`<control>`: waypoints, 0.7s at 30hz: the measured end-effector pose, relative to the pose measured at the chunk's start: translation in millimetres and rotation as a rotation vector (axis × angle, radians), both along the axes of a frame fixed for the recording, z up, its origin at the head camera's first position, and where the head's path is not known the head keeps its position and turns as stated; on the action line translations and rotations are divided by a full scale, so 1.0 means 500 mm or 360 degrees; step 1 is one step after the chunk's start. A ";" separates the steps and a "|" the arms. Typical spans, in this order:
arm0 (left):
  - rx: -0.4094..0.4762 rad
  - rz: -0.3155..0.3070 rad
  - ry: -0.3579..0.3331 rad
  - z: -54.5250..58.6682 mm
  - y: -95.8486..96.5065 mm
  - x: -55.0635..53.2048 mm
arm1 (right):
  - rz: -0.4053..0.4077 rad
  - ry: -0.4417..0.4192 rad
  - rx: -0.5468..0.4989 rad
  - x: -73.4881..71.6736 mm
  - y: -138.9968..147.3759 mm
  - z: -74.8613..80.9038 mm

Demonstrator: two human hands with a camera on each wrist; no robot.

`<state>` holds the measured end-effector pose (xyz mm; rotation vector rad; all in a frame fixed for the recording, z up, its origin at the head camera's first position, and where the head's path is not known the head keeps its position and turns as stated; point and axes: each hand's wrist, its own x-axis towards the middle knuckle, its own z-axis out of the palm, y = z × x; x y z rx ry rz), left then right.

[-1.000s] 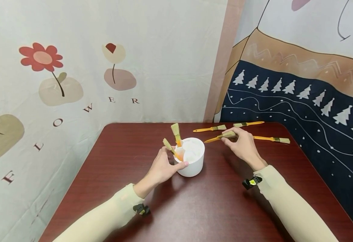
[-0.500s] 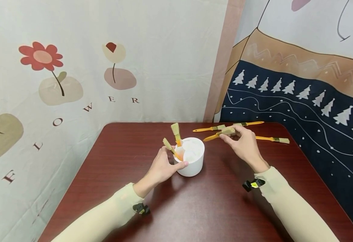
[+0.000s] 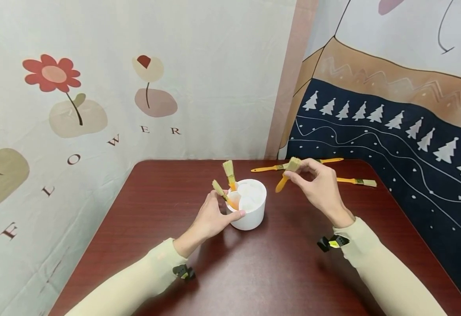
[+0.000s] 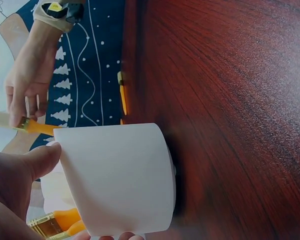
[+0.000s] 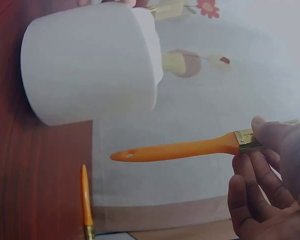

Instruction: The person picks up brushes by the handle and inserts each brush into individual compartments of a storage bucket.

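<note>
A white round container [image 3: 250, 219] stands on the table, divided inside. My left hand [image 3: 210, 219] grips its left side, the thumb at the near rim. Two paintbrushes stand in its left part with bristles up: one brush [image 3: 229, 172] behind, the other brush [image 3: 219, 189] nearer my hand. Right of the container, my right hand [image 3: 321, 186] pinches a third paintbrush [image 3: 281, 182] near its metal band, bristles up and orange handle slanting down. In the right wrist view this brush's handle [image 5: 180, 150] points towards the container [image 5: 90, 65], apart from it.
Behind my right hand lie more paintbrushes: one brush [image 3: 267, 168] near the back edge, one brush [image 3: 333, 160] partly hidden, and one brush [image 3: 358, 181] to the right. The dark red table [image 3: 167, 193] meets printed cloth walls at its back.
My right hand has turned its paintbrush from nearly level to steeply upright, with the handle end swung downward. The left hand and the container have stayed in place.
</note>
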<state>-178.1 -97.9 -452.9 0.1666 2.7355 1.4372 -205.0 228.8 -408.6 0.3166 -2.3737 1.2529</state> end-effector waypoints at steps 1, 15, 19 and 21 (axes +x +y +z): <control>-0.0003 -0.0002 0.0003 0.000 0.000 0.000 | 0.0001 0.0001 -0.0004 0.003 -0.003 0.004; -0.0001 -0.0003 -0.0004 -0.001 0.001 0.000 | 0.0111 0.0163 -0.0048 0.047 -0.040 0.053; -0.0004 -0.0007 0.0001 -0.001 0.001 0.000 | 0.0136 0.0236 -0.0034 0.059 -0.049 0.065; -0.0004 -0.0008 -0.0003 0.000 0.001 0.000 | 0.0154 0.0276 -0.0031 0.064 -0.055 0.070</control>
